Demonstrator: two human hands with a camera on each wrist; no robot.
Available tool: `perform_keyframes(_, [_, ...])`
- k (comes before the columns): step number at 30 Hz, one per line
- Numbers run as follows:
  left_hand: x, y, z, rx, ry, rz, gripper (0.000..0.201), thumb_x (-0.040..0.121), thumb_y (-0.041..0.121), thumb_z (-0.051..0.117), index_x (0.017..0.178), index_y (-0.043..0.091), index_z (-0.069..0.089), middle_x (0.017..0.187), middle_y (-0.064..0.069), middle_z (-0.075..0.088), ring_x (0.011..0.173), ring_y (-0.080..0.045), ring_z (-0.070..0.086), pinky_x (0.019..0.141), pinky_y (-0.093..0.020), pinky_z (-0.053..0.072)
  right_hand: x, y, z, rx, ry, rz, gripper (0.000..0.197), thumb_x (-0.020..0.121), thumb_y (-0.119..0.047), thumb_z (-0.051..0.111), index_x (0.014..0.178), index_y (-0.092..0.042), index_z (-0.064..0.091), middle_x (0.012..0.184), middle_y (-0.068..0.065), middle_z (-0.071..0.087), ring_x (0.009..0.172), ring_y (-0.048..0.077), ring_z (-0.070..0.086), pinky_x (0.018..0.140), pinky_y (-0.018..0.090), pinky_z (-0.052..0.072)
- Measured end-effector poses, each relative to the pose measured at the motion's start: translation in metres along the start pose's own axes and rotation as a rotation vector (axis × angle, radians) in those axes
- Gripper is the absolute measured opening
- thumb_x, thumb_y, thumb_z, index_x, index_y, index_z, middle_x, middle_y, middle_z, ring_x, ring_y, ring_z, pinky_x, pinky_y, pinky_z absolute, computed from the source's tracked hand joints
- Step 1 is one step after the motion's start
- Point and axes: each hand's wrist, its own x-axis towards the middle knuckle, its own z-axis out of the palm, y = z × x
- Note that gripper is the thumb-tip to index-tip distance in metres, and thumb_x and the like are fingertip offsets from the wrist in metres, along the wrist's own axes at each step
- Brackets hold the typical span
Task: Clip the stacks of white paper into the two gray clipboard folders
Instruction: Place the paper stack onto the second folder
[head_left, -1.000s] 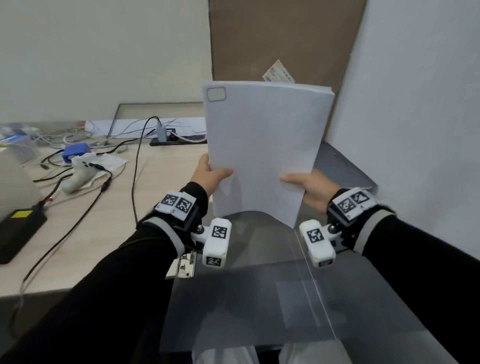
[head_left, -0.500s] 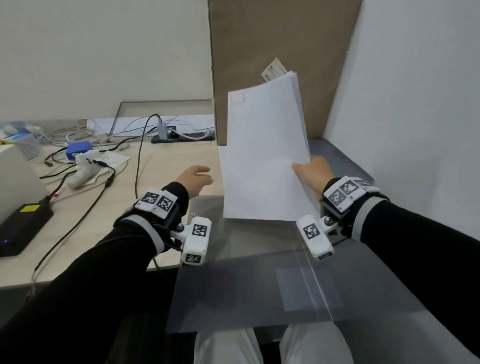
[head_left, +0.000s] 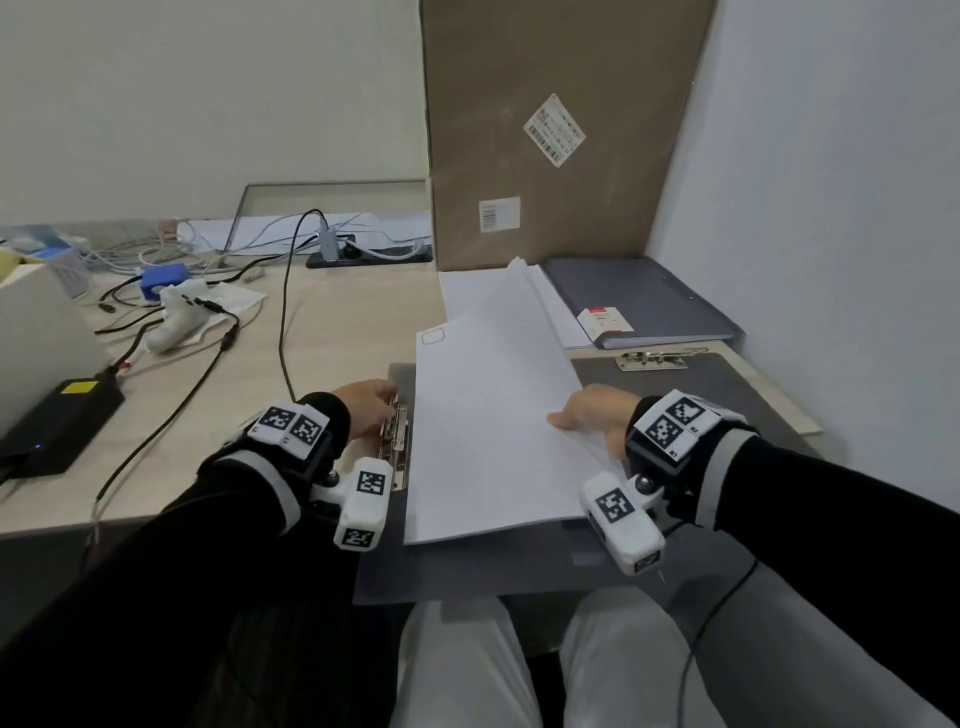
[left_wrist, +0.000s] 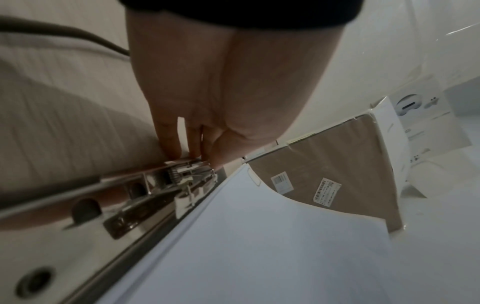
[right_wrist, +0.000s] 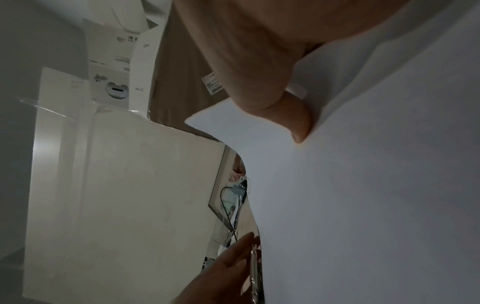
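Note:
A gray clipboard folder (head_left: 467, 571) lies open at the desk's near edge, with a metal clip (head_left: 397, 436) along its left side and another clip (head_left: 654, 358) at the top of its right half. A white paper stack (head_left: 493, 426) lies tilted over the left half. My right hand (head_left: 587, 415) pinches its right edge, thumb (right_wrist: 293, 115) on top. My left hand (head_left: 371, 402) pinches the left clip (left_wrist: 182, 174) beside the paper's edge (left_wrist: 259, 246). A second paper stack (head_left: 488, 291) and a closed gray folder (head_left: 649, 301) lie behind.
A tall cardboard box (head_left: 545, 130) stands against the back wall, and a white wall closes the right side. Cables (head_left: 283, 312), a black power brick (head_left: 57, 421) and a white device (head_left: 171, 332) are spread over the desk's left part.
The paper stack came down from upright in the air to lie over the open folder. My left hand let go of it and moved to the left clip.

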Motion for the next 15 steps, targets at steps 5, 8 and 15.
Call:
perform_keyframes(5, [-0.011,0.005,0.010,-0.098,-0.036,0.002,0.053,0.093,-0.013,0.032,0.145,-0.001,0.030,0.150,-0.013,0.035,0.132,-0.024,0.040,0.107,-0.029,0.033,-0.006,0.007,0.013,0.001,-0.018,0.011,0.046,0.094,-0.016,0.050,0.134,0.005,0.045,0.141,0.022,0.045,0.132,0.033,0.043,0.102,0.033,0.039])
perform_keyframes(8, [-0.010,0.005,0.010,-0.020,-0.047,-0.028,0.055,0.091,-0.008,0.038,0.145,0.002,0.032,0.150,-0.010,0.037,0.132,-0.025,0.041,0.111,-0.031,0.032,-0.009,0.008,0.014,0.011,-0.012,0.012,0.046,0.095,-0.017,0.050,0.134,0.006,0.044,0.142,0.022,0.044,0.132,0.034,0.042,0.102,0.033,0.038])
perform_keyframes(15, [-0.011,0.004,0.007,0.045,-0.093,-0.025,0.052,0.090,-0.009,0.038,0.140,0.006,0.041,0.141,-0.014,0.048,0.131,-0.032,0.046,0.112,-0.039,0.034,-0.018,0.010,0.012,-0.043,-0.057,0.019,0.046,0.095,-0.020,0.051,0.134,0.004,0.047,0.141,0.022,0.046,0.132,0.034,0.043,0.104,0.034,0.038])
